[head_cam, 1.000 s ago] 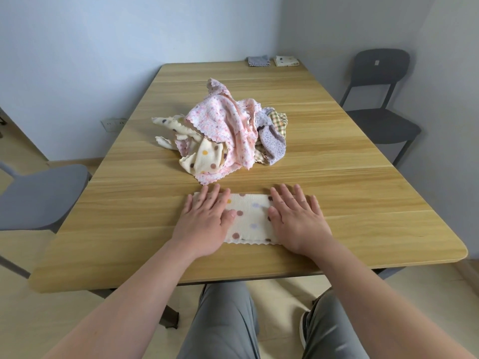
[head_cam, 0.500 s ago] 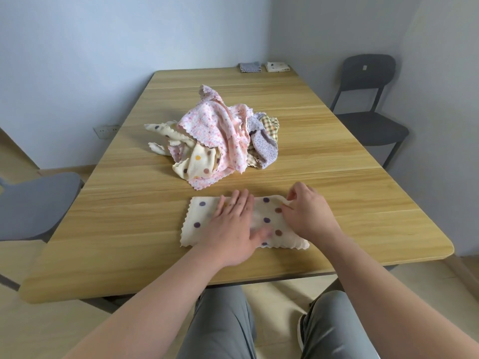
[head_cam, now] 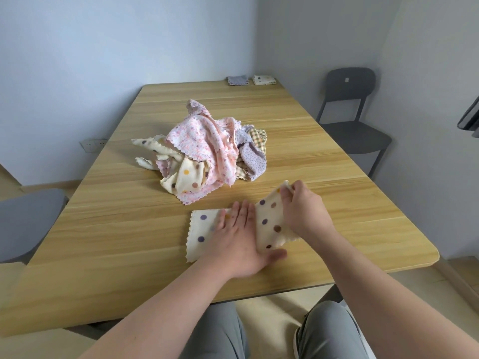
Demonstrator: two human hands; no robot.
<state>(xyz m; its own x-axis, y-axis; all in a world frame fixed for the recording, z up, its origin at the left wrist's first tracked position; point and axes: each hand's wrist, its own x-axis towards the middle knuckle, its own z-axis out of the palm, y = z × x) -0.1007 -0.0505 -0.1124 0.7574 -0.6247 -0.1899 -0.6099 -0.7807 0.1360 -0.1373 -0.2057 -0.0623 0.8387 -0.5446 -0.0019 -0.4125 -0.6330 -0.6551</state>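
The polka-dot cloth lies near the desk's 6 o'clock edge in the head view. The left hand presses flat on its middle, its grip slack and holding nothing. The right hand pinches the 3 o'clock end and holds it raised. If that pinch slips, or the flat palm drags the cloth, the fold would likely land skewed.

The right hand now pinches the right end of the dotted cloth and raises it off the counter. The left hand now presses the cloth's middle.
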